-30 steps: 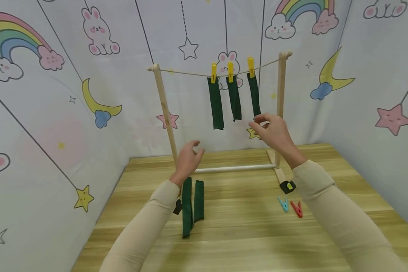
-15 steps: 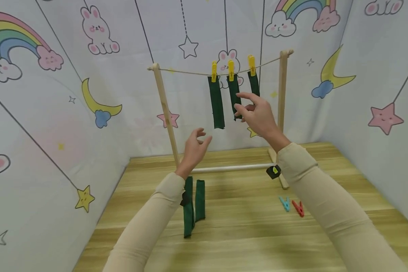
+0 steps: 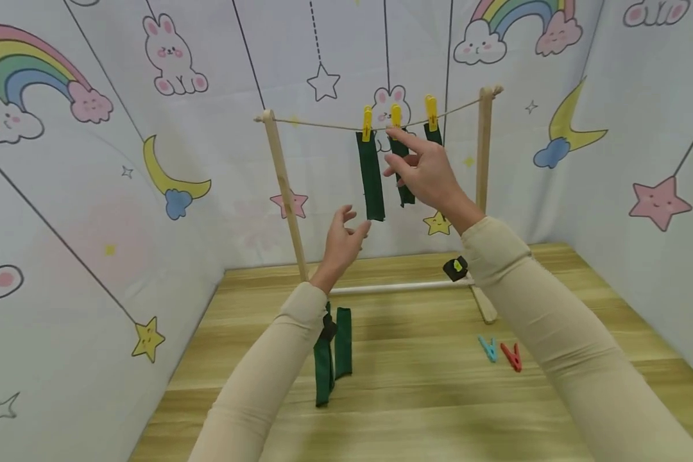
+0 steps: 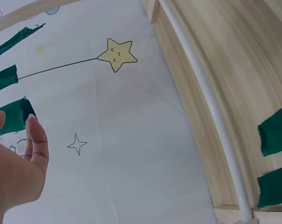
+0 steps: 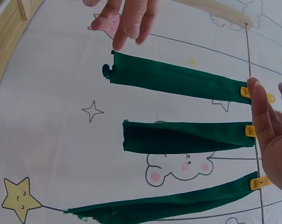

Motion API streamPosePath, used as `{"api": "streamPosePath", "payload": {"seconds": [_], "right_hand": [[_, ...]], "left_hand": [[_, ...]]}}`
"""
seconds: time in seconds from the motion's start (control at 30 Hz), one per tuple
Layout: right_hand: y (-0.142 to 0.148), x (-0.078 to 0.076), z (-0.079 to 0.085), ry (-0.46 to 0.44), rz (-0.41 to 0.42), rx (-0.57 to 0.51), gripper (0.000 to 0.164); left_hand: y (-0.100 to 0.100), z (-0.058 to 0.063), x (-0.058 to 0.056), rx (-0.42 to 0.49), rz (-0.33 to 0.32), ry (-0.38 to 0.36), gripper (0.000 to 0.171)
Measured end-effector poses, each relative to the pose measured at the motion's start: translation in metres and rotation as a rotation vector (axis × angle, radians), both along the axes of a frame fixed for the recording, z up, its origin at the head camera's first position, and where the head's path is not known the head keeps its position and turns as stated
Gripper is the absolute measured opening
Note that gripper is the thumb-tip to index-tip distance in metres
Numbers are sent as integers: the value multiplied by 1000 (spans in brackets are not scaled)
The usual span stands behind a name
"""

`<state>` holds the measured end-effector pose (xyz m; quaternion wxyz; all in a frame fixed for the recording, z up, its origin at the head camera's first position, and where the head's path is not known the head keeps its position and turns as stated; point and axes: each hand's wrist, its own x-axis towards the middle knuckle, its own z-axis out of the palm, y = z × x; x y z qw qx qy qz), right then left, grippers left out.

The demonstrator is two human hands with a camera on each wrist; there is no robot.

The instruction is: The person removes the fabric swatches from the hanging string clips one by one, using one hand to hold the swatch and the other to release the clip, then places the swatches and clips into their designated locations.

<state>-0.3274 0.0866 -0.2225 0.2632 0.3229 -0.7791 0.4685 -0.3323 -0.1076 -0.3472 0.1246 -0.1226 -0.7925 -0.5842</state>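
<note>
Three dark green cloth strips hang from a rope [image 3: 323, 125], each under a yellow clothespin. My right hand [image 3: 430, 173] is raised in front of the middle strip [image 3: 407, 194]. In the right wrist view its extended fingers [image 5: 262, 109] are close to the left strip's clothespin [image 5: 244, 92]; contact is unclear. Beside the lower end of the left strip [image 3: 371, 179] is my left hand [image 3: 342, 247], thumb and fingers apart. The left wrist view shows a fingertip at that strip's end, and I cannot tell whether it touches. My right hand partly hides the right strip [image 3: 432, 135].
Wooden posts [image 3: 281, 173] stand at both sides, joined low down by a white bar [image 3: 398, 287]. Two more green strips [image 3: 343, 343] lie on the wooden table [image 3: 416, 398], left of centre. A blue clothespin [image 3: 487, 348] and a red clothespin [image 3: 512, 356] lie at the right.
My right hand has moved left and up from the right strip's lower end toward the left clothespins. My left hand has risen and shifted right toward the left strip's lower end.
</note>
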Motion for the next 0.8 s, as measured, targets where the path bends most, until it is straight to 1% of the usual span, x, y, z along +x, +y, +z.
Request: {"api": "streamPosePath", "payload": {"seconds": [0.17,0.27,0.4,0.5,0.67,0.8], "right_hand": [[-5,-7,8,9,-32,46,50],[-7,-8,13,-14,-62,72,54],[-12,-10,20,-57,-72,98,59],[-17,-13,28,-100,-42,92,60],[-27,-22,44,-210,45,37,62],[-30,-24,47,-284,79,-16,62]], "left_hand": [[8,4,-5,27,-66,-13,63],[13,5,-7,41,-98,-24,63],[15,10,-12,79,-113,-6,62],[14,16,-15,119,-119,9,60],[14,26,-20,175,-136,-7,59],[18,33,-22,198,-157,-22,56]]}}
